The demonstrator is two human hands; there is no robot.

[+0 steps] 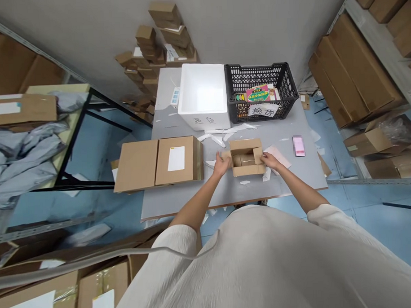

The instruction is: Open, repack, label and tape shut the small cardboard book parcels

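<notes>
A small cardboard box (249, 171) stands on the table in front of me with its flaps folded outward. Its inside shows only bare brown cardboard. My left hand (221, 164) is at the left flap, thumb and fingers closed on its edge. On the opposite side my right hand (270, 161) pinches the right flap. Under and beside my right hand lies a pale pink sheet of paper (280, 155). White paper scraps (218, 140) are scattered around the box.
Behind the box stand a white foam bin (204, 120) and a black plastic crate (239, 114) holding colourful printed packs (257, 93). Two larger closed cartons (165, 173) sit to the left. A phone (298, 146) lies on the right of the grey table (193, 197). Shelves with boxes flank both sides.
</notes>
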